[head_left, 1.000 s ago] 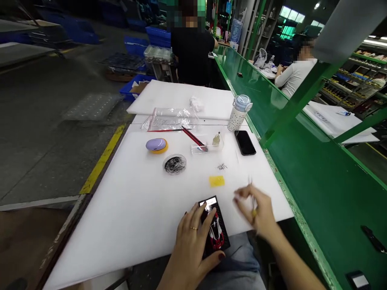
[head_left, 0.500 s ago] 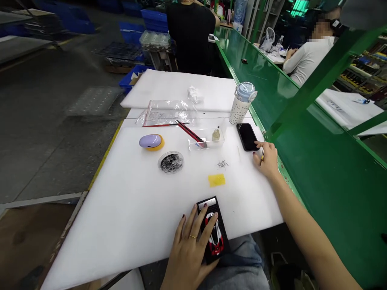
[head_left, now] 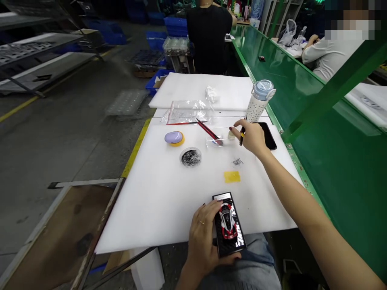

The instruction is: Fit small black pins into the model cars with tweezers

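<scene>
My left hand (head_left: 202, 237) grips the side of a black rectangular case (head_left: 229, 224) with a red-and-white car design, at the near edge of the white board (head_left: 151, 213). My right hand (head_left: 252, 139) pinches a thin dark tool with a yellow band (head_left: 242, 137). That hand hovers just right of a clear acrylic tray (head_left: 219, 137) holding red-handled tools (head_left: 208, 130). It partly hides a black smartphone (head_left: 267, 137). Below it lie tiny metal bits (head_left: 238, 162) and a yellow pad (head_left: 231, 177).
A dotted water bottle (head_left: 259, 100) stands behind my right hand. A round dish of black fibres (head_left: 190, 157), a lilac-and-yellow case (head_left: 174, 138) and a plastic bag (head_left: 189, 112) lie on the boards. A green bench (head_left: 302, 92) runs along the right, with co-workers (head_left: 208, 40) beyond.
My right hand has moved left, from beside the phone to over its near corner by the tray. The black case has turned slightly, and my left hand now holds it from the side.
</scene>
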`<state>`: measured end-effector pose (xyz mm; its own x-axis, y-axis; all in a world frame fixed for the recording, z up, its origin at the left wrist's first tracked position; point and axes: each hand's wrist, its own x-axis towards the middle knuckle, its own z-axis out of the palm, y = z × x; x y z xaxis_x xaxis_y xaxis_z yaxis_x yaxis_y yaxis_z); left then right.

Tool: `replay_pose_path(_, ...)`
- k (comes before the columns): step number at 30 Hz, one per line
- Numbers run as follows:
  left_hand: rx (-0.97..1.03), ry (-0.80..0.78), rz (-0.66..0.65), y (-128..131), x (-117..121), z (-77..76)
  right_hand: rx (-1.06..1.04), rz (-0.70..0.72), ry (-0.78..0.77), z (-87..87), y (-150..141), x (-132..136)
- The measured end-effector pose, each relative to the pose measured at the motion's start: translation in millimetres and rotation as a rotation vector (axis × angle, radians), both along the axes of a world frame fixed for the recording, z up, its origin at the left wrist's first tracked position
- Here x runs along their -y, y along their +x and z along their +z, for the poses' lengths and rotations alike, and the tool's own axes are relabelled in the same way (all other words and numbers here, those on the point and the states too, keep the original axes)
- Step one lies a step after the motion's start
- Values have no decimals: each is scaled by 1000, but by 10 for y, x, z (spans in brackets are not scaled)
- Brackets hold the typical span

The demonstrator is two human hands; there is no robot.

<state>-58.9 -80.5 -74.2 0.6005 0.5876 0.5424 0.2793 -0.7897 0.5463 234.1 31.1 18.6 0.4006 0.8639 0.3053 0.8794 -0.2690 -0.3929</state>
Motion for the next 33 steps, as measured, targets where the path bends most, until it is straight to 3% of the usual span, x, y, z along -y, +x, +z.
replay_pose_path(3,2,24,-16,1,17,-33,39,64,174,83,-52,28)
replay_pose_path(7,-10,33,-82,-10,22,-57,-131,163,566,119,-259,626)
replay_pose_path(10,-48,82,-96,-18,16,-66,-765,126,685,-30,-575,1234)
replay_pose_path(12,-75,129,-94,-24,14,-68,-1174,77,598,-219,-795,1560)
replay_pose_path(15,-85,172,-93,-34,14,-77,-1433,-1,490,-506,-1030,1817)
replay_pose_path(19,-78,194,-82,-35,22,-110,-1424,-38,539,-652,-1125,1853)
replay_pose_path(30,-77,198,-71,-25,27,-138,-1334,-43,502,-608,-1137,1837)
replay_pose_path(33,-88,203,-72,-38,26,-129,-1129,-26,598,-469,-985,1785)
